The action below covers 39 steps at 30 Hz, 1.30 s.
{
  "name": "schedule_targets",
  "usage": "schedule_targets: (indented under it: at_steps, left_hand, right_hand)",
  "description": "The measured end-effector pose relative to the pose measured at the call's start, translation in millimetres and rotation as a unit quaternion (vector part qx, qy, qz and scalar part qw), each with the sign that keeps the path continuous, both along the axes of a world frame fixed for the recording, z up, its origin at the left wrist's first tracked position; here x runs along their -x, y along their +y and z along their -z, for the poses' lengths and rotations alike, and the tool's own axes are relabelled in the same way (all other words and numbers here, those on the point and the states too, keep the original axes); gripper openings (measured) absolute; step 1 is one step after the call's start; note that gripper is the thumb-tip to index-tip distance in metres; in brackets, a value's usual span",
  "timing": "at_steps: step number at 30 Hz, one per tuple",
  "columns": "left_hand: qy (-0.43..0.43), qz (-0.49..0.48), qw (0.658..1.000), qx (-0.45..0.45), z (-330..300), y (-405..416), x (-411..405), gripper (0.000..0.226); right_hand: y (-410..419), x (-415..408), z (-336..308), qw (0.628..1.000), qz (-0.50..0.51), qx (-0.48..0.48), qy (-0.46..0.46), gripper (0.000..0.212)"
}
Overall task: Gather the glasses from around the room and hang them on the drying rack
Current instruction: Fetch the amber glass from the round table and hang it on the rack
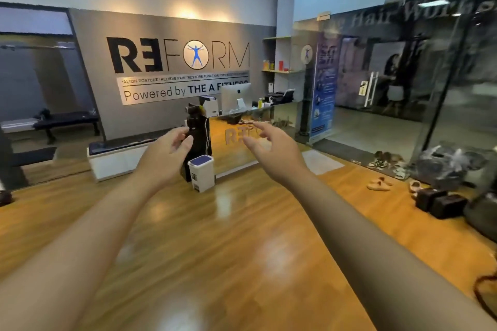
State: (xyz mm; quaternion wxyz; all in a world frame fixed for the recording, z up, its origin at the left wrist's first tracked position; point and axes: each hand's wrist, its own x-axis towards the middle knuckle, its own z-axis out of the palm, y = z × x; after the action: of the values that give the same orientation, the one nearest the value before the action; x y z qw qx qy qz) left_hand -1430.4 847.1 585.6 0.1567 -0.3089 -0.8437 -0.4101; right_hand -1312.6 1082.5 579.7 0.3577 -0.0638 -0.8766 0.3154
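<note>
Both arms were stretched forward over the wooden floor (215, 236) toward the reception desk (236, 142); the left hand (172, 148) was empty, its fingers loosely curved and apart, and the right hand (269, 142) was likewise empty, fingers spread and relaxed; neither touched anything. No glass could be made out anywhere with confidence; some small items lay on the desk top near the computer monitor (236, 97), but they were too blurred to name, and the bottles on the wall shelf (277, 70) were not clearly glasses either. No drying rack was in view at all; where it stood could not be told.

A small white bin with a blue lid (201, 173) stood on the floor just beside the desk's near corner, next to a dark stand carrying a small camera-like device (195, 126); sandals (379, 185) and other shoes lay along the glass wall (403, 83) to the right; a black bench (67, 121) sat well off to the left.

As a judgement, the task looked barely begun or between collections: nothing was carried and nothing hung; the person seemed to be heading for the desk to look for a glass, so the gathering and all the hanging appeared to remain.
</note>
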Motion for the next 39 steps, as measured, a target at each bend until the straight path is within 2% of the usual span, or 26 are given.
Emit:
schedule_targets:
  at_steps: [7,15,22,29,39]
  left_hand:
    - [0.029,0.155,0.987,0.033,-2,101,96,0.045]
    - [0.034,0.276,0.960,0.040,10,257,134,0.046]
    - [-0.001,0.375,0.926,0.051,26,455,136,0.049]
    - [0.030,0.450,0.892,0.039,27,657,122,0.047]
    - [0.014,0.579,0.812,0.074,80,946,89,0.051]
  right_hand:
    - [53,43,10,0.991,0.128,0.027,-0.011,0.072]
    - [166,48,21,0.966,0.255,0.032,-0.001,0.071]
    - [331,32,40,0.933,0.356,0.043,-0.034,0.075]
    - [487,-5,35,0.897,0.441,0.026,-0.029,0.071]
    - [681,-69,66,0.824,0.564,0.037,-0.034,0.073]
